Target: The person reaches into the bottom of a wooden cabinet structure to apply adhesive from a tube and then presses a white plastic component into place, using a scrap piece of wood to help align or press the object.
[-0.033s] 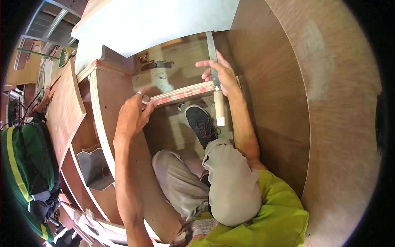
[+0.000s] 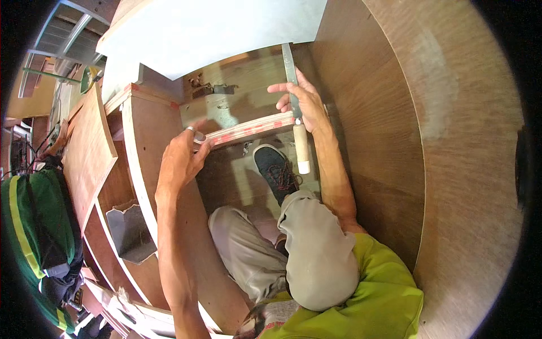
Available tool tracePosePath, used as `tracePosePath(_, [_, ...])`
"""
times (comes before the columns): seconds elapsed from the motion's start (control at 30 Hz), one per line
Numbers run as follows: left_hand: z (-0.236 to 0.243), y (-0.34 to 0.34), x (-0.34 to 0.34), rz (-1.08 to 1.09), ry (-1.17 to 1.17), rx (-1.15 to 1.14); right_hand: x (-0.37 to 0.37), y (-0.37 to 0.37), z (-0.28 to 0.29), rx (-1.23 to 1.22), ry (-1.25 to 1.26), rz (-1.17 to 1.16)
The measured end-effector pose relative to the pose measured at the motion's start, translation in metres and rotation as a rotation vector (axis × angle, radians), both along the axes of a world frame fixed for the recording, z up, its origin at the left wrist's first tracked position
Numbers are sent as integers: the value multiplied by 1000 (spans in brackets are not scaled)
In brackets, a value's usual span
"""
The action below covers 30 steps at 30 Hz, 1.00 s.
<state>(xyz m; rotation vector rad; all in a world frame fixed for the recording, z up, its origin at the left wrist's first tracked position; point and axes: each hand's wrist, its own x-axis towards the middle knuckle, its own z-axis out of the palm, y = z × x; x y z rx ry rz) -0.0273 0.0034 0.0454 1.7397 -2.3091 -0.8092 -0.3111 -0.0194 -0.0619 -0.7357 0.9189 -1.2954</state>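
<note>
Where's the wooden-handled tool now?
Head view, just right of centre: the wooden-handled tool is in the right hand, by the right end of the red-marked board.

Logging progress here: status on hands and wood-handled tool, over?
Right hand holding wood-handled tool by its blade. Left hand at left end of red-marked strip. Dark shoe near handle.

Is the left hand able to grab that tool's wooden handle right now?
Probably yes: the wooden handle sticks out uncovered past the right hand, and nothing seems to block the left hand, which would reach across along the board.
</note>
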Motion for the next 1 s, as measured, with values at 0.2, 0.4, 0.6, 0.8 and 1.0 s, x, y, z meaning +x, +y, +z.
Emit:
tracePosePath(0.2, [-34,-27,-90,15,488,199,-8,0,4,-11,65,14])
tracePosePath(0.4, [-84,-84,-154,245,798,170,-12,0,16,28,70,-7])
tracePosePath(0.6, [-91,-100,-181,180,903,445,-23,2,10,73,83,8])
tracePosePath(0.8, [-98,-104,-190,327,959,408,-17,6,8,102,137,-16])
tracePosePath(1.0, [-109,-108,-198,382,1006,306,-5,25,4,122,710,-112])
